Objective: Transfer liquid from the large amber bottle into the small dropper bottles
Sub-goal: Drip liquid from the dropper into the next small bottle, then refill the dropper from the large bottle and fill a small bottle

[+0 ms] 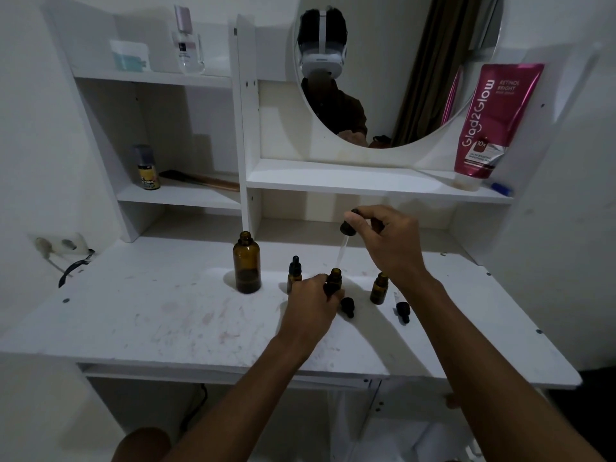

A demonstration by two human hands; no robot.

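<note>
The large amber bottle stands uncapped on the white desk, with liquid low in it. My left hand grips an open small amber bottle standing on the desk. Above it, my right hand pinches the black bulb of a long glass dropper, whose tip points down at that bottle's mouth. A capped small dropper bottle stands just left of my left hand. Another open small bottle stands to the right.
Two loose black dropper caps lie on the desk near the small bottles. Shelves behind hold a pink tube, a spray can, a comb and a perfume bottle. A round mirror hangs above. A wall socket is at left.
</note>
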